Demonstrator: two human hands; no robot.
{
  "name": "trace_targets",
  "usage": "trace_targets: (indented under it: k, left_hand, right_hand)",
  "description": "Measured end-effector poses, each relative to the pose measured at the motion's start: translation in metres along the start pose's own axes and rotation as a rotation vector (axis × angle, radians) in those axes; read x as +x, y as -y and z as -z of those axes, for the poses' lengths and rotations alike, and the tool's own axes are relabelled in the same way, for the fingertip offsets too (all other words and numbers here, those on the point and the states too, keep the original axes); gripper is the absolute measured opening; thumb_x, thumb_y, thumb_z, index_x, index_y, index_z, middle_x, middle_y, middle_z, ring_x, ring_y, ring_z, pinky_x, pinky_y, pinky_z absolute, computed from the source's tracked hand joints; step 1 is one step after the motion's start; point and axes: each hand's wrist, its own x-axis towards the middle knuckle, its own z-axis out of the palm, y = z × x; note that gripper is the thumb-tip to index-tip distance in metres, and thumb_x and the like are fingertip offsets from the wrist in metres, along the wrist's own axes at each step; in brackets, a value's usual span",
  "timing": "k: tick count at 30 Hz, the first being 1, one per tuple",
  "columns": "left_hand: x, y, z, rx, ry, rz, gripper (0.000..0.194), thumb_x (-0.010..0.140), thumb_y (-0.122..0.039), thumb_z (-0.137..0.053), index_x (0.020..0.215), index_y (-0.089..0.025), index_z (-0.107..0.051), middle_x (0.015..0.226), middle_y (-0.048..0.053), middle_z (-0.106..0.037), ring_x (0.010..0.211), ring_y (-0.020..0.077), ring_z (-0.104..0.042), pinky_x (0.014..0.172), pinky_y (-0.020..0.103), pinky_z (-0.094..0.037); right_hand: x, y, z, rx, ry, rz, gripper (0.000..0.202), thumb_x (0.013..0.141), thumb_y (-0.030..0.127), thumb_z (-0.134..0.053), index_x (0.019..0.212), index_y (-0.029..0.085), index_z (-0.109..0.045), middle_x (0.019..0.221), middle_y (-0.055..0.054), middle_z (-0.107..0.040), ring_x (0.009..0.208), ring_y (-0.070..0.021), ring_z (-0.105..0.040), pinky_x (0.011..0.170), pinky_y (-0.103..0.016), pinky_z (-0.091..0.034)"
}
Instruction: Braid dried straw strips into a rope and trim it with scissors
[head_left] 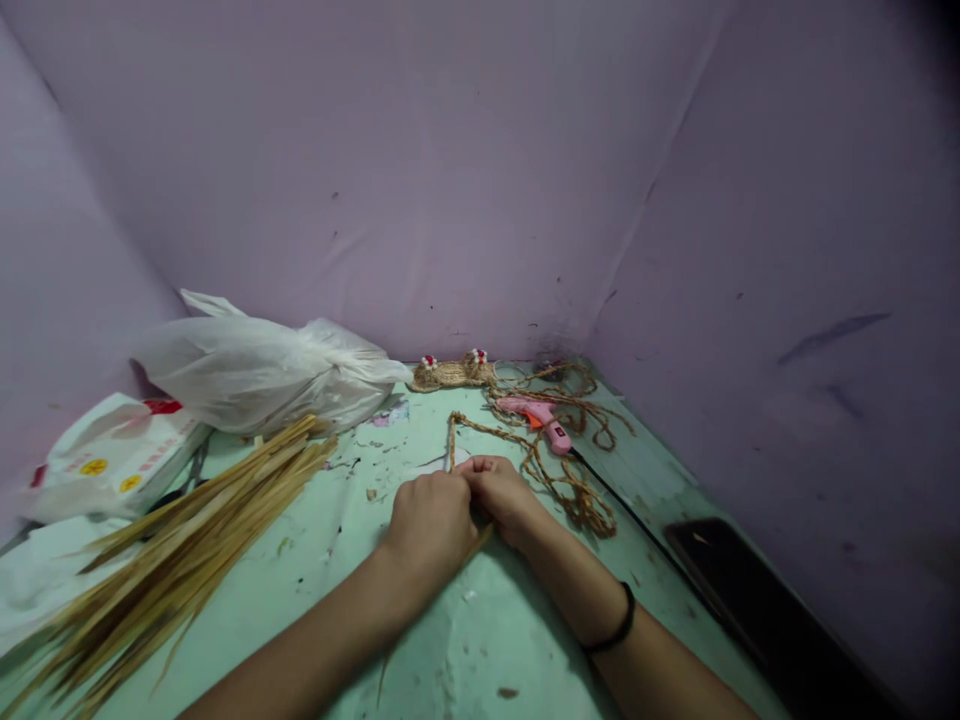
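Note:
My left hand point(433, 515) is closed over a twisted straw cord point(451, 440) near the middle of the table. Beside it and touching it, my right hand point(504, 492) pinches at the same cord, fingers bent inward. Beyond the hands the cord rises to a bend, then runs right into a loose coil of cord point(589, 508). A flat piece of straw pokes out below the hands. The fingertips are partly hidden, so the exact grip does not show. On my right wrist is a dark band point(621, 620).
Dry straw strips point(202, 550) spread at left, near a white plastic bag point(277, 370) and a printed packet point(112, 455). At the back lie woven straw slippers point(454, 374) with red-white beads. A pink glue gun point(538, 412) and a dark phone-like slab point(750, 590) lie right.

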Motion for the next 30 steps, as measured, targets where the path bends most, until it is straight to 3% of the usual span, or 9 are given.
trace_targets:
  k: [4,7,9,12,14,19,22,25,30]
  left_hand:
    - [0.01,0.002,0.019,0.142,-0.071,-0.096,0.022,0.061,-0.03,-0.059,0.046,-0.016,-0.053,0.043,0.002,-0.045,0.05,0.0151,-0.047,0.049,0.023,-0.028]
    - [0.023,0.007,0.034,-0.07,-0.091,0.039,0.023,0.067,-0.03,-0.051,0.052,-0.014,-0.055,0.039,-0.001,-0.044,0.035,0.0099,-0.037,0.042,0.023,-0.025]
    - [0.029,0.01,0.033,-0.305,0.053,0.181,0.014,0.065,-0.024,-0.051,0.06,-0.013,-0.057,0.044,-0.001,-0.05,0.032,0.0069,-0.033,0.038,0.021,-0.021]
    - [0.035,0.016,0.023,-0.568,0.326,0.282,0.009,0.06,-0.019,-0.055,0.06,-0.01,-0.056,0.047,0.0,-0.052,0.033,0.0035,-0.032,0.036,0.018,-0.017]
    - [0.036,0.018,0.018,-0.611,0.368,0.294,0.009,0.058,-0.019,-0.057,0.057,-0.01,-0.056,0.042,-0.002,-0.046,0.032,0.0028,-0.03,0.035,0.017,-0.016]
    - [0.034,0.016,0.012,-0.349,0.124,0.271,0.012,0.053,-0.012,-0.055,0.043,-0.013,-0.047,0.029,-0.006,-0.031,0.028,0.0046,-0.024,0.032,0.02,-0.014]
    - [0.033,0.014,0.006,-0.345,0.003,0.209,0.017,0.047,-0.006,-0.051,0.039,-0.015,-0.039,0.028,-0.007,-0.025,0.029,0.0042,-0.021,0.033,0.02,-0.01]
    - [0.033,0.013,0.002,-0.405,-0.009,0.191,0.019,0.045,-0.005,-0.05,0.039,-0.016,-0.036,0.029,-0.007,-0.025,0.03,0.0039,-0.021,0.033,0.02,-0.01]
    - [0.032,0.014,0.005,-0.467,0.062,0.297,0.02,0.049,-0.013,-0.049,0.034,-0.016,-0.037,0.025,-0.005,-0.026,0.026,0.0036,-0.019,0.031,0.02,-0.009]
  right_hand:
    - [0.001,-0.001,0.005,0.028,0.059,0.001,0.001,0.053,0.012,-0.052,0.054,0.012,-0.053,0.038,0.007,-0.042,0.033,-0.0026,-0.027,0.037,-0.019,-0.015]
    - [0.002,0.001,0.011,0.054,0.16,-0.028,0.005,0.057,0.015,-0.055,0.054,0.013,-0.051,0.035,0.009,-0.035,0.031,-0.0012,-0.015,0.036,-0.02,-0.006]
    - [0.003,0.002,0.014,0.072,0.215,-0.045,0.007,0.059,0.016,-0.056,0.056,0.013,-0.05,0.037,0.008,-0.037,0.031,-0.0011,-0.016,0.036,-0.02,-0.005]
    - [0.004,0.002,0.017,0.056,0.256,-0.046,0.01,0.059,0.018,-0.06,0.061,0.012,-0.052,0.044,0.004,-0.048,0.033,-0.0011,-0.022,0.036,-0.019,-0.007]
    - [0.005,0.001,0.016,-0.014,0.242,-0.018,0.012,0.058,0.019,-0.062,0.062,0.012,-0.053,0.047,0.004,-0.05,0.034,-0.0012,-0.023,0.036,-0.018,-0.009]
    - [0.008,-0.005,0.014,-0.395,0.073,0.239,0.005,0.062,0.013,-0.056,0.058,0.013,-0.054,0.052,0.001,-0.056,0.045,-0.0058,-0.044,0.046,-0.018,-0.03]
    - [0.001,0.0,0.015,-0.77,-0.06,0.38,0.01,0.065,0.015,-0.053,0.063,0.013,-0.063,0.059,-0.002,-0.063,0.054,-0.01,-0.051,0.05,-0.02,-0.032]
    - [-0.01,0.01,0.016,-1.005,-0.157,0.383,0.016,0.064,0.016,-0.052,0.065,0.014,-0.068,0.061,-0.005,-0.066,0.058,-0.0128,-0.054,0.051,-0.022,-0.031]
    - [-0.022,0.019,0.007,-1.088,-0.211,0.284,0.017,0.062,0.017,-0.053,0.065,0.014,-0.07,0.061,-0.009,-0.067,0.055,-0.0145,-0.054,0.047,-0.023,-0.027]
